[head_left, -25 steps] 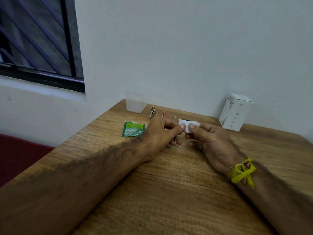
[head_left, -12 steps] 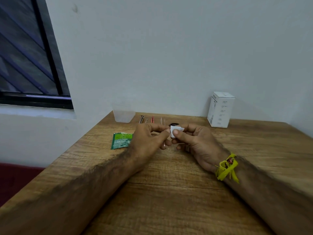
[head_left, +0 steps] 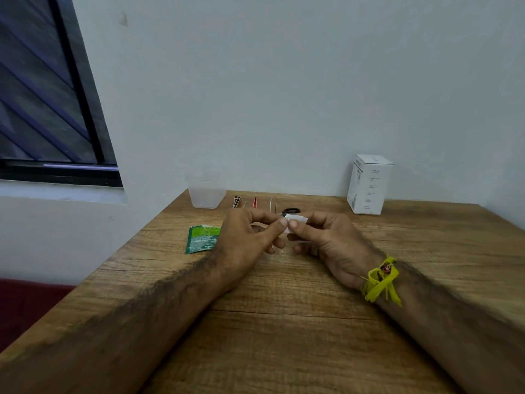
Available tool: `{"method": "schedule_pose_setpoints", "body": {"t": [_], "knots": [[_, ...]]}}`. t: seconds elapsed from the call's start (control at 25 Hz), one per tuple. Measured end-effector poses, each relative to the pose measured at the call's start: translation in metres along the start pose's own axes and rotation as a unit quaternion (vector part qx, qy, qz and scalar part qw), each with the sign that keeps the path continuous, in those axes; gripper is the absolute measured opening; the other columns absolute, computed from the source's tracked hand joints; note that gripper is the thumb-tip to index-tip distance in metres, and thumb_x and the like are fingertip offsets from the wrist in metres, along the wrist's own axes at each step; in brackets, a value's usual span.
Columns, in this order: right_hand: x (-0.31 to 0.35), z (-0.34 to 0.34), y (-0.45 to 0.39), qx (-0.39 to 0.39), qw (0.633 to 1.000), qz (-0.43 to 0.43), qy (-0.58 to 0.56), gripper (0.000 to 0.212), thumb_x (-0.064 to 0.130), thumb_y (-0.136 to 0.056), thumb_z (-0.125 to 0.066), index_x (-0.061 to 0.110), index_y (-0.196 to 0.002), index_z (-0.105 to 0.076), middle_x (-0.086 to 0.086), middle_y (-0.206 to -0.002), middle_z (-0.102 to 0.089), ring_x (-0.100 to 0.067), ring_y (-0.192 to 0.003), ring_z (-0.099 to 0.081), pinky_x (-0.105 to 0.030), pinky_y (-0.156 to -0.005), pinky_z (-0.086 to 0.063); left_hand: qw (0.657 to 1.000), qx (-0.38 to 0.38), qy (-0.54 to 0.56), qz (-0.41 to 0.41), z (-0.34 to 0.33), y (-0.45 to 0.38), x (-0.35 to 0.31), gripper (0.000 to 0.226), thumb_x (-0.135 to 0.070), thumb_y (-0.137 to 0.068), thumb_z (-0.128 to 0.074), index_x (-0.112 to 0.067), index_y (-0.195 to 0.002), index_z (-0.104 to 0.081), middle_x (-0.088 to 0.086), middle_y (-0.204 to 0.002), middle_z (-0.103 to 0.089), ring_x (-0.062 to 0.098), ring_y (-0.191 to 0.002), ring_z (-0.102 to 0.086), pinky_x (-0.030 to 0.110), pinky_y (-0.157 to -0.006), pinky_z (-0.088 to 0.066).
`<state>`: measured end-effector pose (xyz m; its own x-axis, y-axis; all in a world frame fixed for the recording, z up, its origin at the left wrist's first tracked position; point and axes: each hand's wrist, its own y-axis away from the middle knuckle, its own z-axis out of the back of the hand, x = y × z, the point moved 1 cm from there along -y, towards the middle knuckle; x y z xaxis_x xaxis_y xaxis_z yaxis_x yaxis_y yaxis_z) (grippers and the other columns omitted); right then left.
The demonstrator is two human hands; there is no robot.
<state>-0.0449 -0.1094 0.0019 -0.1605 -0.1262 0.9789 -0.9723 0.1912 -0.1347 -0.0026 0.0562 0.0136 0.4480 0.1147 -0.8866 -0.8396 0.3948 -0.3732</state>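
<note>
Head | white slip (head_left: 297,220) | long axis left-right | left hand (head_left: 246,238), right hand (head_left: 333,243) pinching

A wooden bench (head_left: 284,336) meets a pale wall (head_left: 284,95). A torn green sachet (head_left: 202,239) lies flat near its left edge. At the back stand a clear plastic cup (head_left: 206,193) and, well apart to the right, an upright white box (head_left: 369,184). Thin small tools (head_left: 254,202) lie between them.

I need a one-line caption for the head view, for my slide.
Left hand and right hand pinch a small white piece over the wooden table.
</note>
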Motion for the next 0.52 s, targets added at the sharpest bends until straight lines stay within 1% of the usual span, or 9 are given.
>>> {"method": "schedule_pose_setpoints", "body": {"t": [0.08,0.16,0.2,0.24,0.32,0.36,0.4,0.44,0.52], "knots": [[0.0019,0.0012,0.0001,-0.001,1.000,-0.012,-0.024,0.035,0.017,-0.074,-0.077,-0.002,-0.104,-0.072,-0.015,-0.098,-0.073,-0.018,-0.086,-0.069,-0.027,-0.065,-0.055,1.000,0.000,0.005,0.002,0.0009,-0.0008,0.0007,0.012,-0.017,-0.091,-0.072,-0.008,-0.099,-0.076,0.007,-0.072,-0.076,0.007,-0.055,-0.066,0.018,-0.053,-0.051],[0.0023,0.0007,0.0001,-0.006,0.999,-0.017,-0.039,0.031,0.013,-0.078,-0.076,-0.003,-0.105,-0.070,-0.013,-0.096,-0.074,-0.018,-0.084,-0.070,-0.027,-0.065,-0.056,1.000,-0.001,0.009,0.013,0.0011,-0.0023,0.0019,0.013,-0.015,-0.092,-0.071,-0.008,-0.102,-0.075,0.008,-0.074,-0.076,0.008,-0.058,-0.068,0.019,-0.056,-0.053],[0.0023,-0.0003,0.0004,-0.020,0.999,-0.015,-0.047,0.027,0.010,-0.082,-0.074,-0.004,-0.105,-0.070,-0.014,-0.096,-0.074,-0.018,-0.082,-0.071,-0.027,-0.063,-0.057,1.000,0.004,0.012,0.022,0.0012,-0.0028,0.0025,0.013,-0.013,-0.093,-0.069,-0.010,-0.105,-0.075,0.008,-0.078,-0.077,0.009,-0.062,-0.070,0.021,-0.060,-0.055],[0.0022,-0.0009,0.0005,-0.041,0.998,-0.011,-0.054,0.025,0.007,-0.084,-0.073,-0.004,-0.106,-0.069,-0.016,-0.095,-0.073,-0.019,-0.081,-0.072,-0.026,-0.061,-0.057,0.999,0.016,0.018,0.032,0.0007,-0.0028,0.0021,0.015,-0.010,-0.095,-0.066,-0.013,-0.106,-0.075,0.008,-0.084,-0.078,0.010,-0.067,-0.073,0.023,-0.065,-0.058],[0.0018,0.0003,-0.0008,-0.087,0.994,0.004,-0.063,0.023,0.005,-0.086,-0.072,-0.005,-0.107,-0.068,-0.015,-0.093,-0.074,-0.019,-0.078,-0.072,-0.026,-0.060,-0.058,0.997,0.048,0.033,0.042,-0.0004,-0.0013,0.0010,0.026,0.000,-0.097,-0.059,-0.020,-0.106,-0.074,0.007,-0.101,-0.075,0.014,-0.077,-0.076,0.028,-0.075,-0.062],[0.0021,0.0015,-0.0010,-0.105,0.992,0.011,-0.067,0.023,0.005,-0.086,-0.072,-0.005,-0.106,-0.069,-0.014,-0.091,-0.075,-0.018,-0.076,-0.072,-0.025,-0.060,-0.058,0.997,0.057,0.040,0.043,-0.0009,0.0000,0.0002,0.030,0.004,-0.096,-0.059,-0.021,-0.105,-0.073,0.008,-0.105,-0.072,0.018,-0.079,-0.077,0.030,-0.076,-0.063],[0.0028,0.0024,-0.0007,-0.121,0.990,0.015,-0.070,0.021,0.004,-0.085,-0.072,-0.004,-0.104,-0.069,-0.013,-0.089,-0.074,-0.018,-0.074,-0.071,-0.025,-0.060,-0.058,0.996,0.056,0.052,0.048,-0.0010,0.0013,-0.0004,0.030,0.006,-0.093,-0.062,-0.020,-0.106,-0.071,0.011,-0.105,-0.070,0.023,-0.080,-0.077,0.032,-0.074,-0.063],[0.0032,0.0033,-0.0007,-0.136,0.988,0.018,-0.071,0.019,0.004,-0.085,-0.073,-0.004,-0.102,-0.069,-0.012,-0.087,-0.074,-0.017,-0.073,-0.070,-0.025,-0.060,-0.058,0.994,0.046,0.072,0.061,-0.0011,0.0018,-0.0004,0.033,0.007,-0.090,-0.066,-0.019,-0.110,-0.066,0.014,-0.103,-0.068,0.027,-0.079,-0.077,0.034,-0.071,-0.063],[0.0030,0.0045,-0.0010,-0.163,0.985,0.034,-0.049,0.017,0.004,-0.085,-0.074,-0.003,-0.100,-0.070,-0.012,-0.084,-0.073,-0.017,-0.071,-0.069,-0.026,-0.061,-0.058,0.987,0.025,0.117,0.109,-0.0022,0.0017,0.0022,0.048,0.008,-0.085,-0.072,-0.019,-0.119,-0.054,0.017,-0.100,-0.068,0.032,-0.078,-0.076,0.033,-0.065,-0.062]]}}
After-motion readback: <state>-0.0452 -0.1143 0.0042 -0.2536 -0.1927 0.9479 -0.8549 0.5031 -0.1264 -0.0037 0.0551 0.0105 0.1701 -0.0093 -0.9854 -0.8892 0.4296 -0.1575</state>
